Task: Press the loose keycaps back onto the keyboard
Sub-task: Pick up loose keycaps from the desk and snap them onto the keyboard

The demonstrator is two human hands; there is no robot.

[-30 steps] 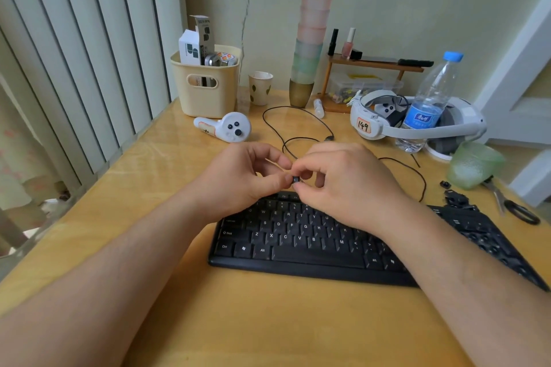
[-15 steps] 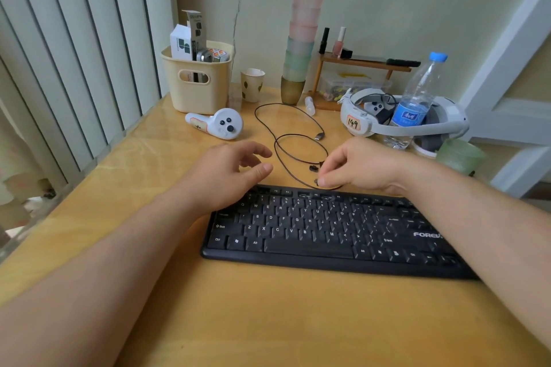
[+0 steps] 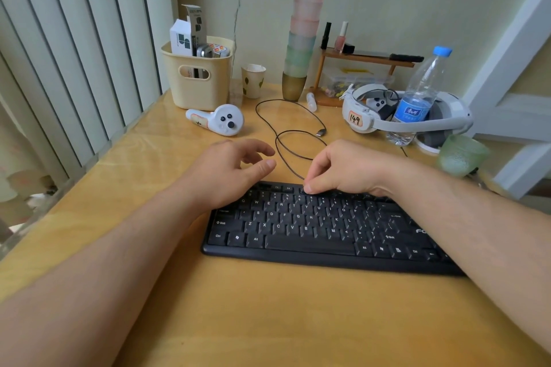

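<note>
A cream plastic basket (image 3: 196,89) holding small boxes is sitting at the back left of the wooden table (image 3: 268,322), with a white VR controller (image 3: 217,121) lying just in front of it. A paper cup (image 3: 253,80) is standing beside a tall stack of frosted cups (image 3: 302,39). A black cable (image 3: 293,134) is looping across the tabletop. A water bottle (image 3: 417,98) is standing inside the strap of a white VR headset (image 3: 402,119). A green glass (image 3: 460,155) is sitting near the right edge.
</note>
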